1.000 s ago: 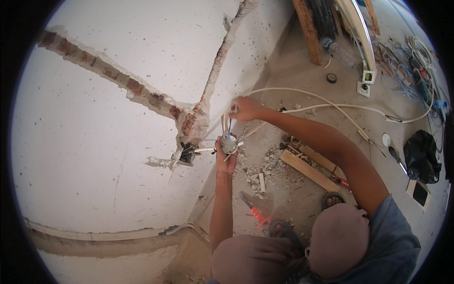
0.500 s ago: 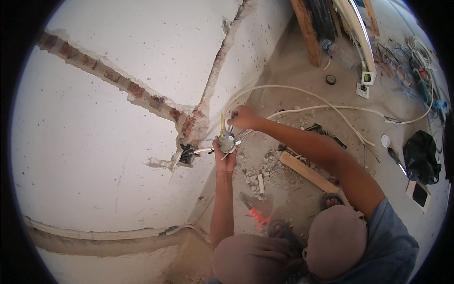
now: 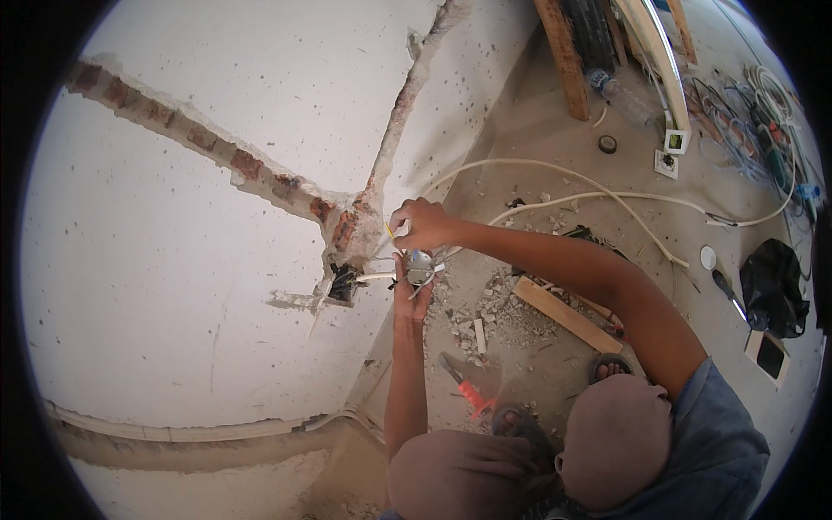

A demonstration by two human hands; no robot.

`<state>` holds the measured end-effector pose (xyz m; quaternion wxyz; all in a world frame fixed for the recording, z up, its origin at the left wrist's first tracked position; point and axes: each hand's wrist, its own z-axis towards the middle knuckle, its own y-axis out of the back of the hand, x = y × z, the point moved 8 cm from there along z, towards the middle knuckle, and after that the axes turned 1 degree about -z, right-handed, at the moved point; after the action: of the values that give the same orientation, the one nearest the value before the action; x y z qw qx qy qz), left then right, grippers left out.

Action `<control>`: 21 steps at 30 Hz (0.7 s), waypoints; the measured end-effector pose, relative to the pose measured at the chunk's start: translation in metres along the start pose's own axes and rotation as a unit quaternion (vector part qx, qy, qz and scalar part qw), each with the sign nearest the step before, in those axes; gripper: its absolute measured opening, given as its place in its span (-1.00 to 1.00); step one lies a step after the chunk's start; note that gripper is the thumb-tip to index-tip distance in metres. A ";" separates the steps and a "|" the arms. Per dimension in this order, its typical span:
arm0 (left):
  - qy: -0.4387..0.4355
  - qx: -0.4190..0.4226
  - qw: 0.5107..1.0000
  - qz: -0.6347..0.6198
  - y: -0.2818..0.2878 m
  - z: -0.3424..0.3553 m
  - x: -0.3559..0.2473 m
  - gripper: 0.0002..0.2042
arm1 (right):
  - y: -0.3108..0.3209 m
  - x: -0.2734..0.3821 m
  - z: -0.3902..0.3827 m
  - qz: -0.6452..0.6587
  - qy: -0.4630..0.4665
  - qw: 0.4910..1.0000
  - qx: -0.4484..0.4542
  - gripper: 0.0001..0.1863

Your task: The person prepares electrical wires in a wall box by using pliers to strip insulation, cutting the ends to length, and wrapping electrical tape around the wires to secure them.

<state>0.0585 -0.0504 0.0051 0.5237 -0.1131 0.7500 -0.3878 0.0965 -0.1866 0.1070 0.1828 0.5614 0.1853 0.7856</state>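
My left hand (image 3: 411, 299) is closed around a round grey electrical fitting (image 3: 420, 267) in front of the wall. Thin wires stick up from it, one with a blue part showing. Just above, my right hand (image 3: 422, 224) pinches a yellow wire (image 3: 390, 230), whose tip pokes out on the left of the fingers. A white cable (image 3: 375, 276) runs from the fitting's side toward a dark wall box (image 3: 343, 284) set in the broken plaster. My fingers hide where the wires enter the fitting.
Chased grooves (image 3: 204, 136) cross the white wall. Rubble (image 3: 485, 299), a wood strip (image 3: 568, 314) and a red-handled tool (image 3: 475, 397) lie on the floor. A long white cable (image 3: 607, 195) loops across to the right. Near a black bag (image 3: 774, 286) lies a screwdriver (image 3: 726, 290).
My right hand has shifted a little left and bent the yellow wire over leftward. The fitting stays in my left hand, turned slightly.
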 end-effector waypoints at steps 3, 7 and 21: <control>0.011 0.032 0.999 0.015 -0.014 0.005 0.005 -0.48 | 0.002 0.002 -0.005 0.066 -0.002 0.996 0.059 -0.71; -0.014 -0.019 0.999 0.045 0.005 0.003 -0.003 -0.43 | -0.010 0.067 -0.062 -0.055 0.227 0.971 0.040 -0.82; 0.012 -0.046 0.999 -0.025 -0.008 0.006 0.001 -0.50 | 0.104 -0.002 -0.127 -0.053 0.095 0.988 -0.112 -0.69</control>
<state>0.0615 -0.0590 0.0088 0.4989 -0.1513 0.7704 -0.3670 -0.0318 -0.2884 0.1192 0.2678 0.4494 0.1422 0.8403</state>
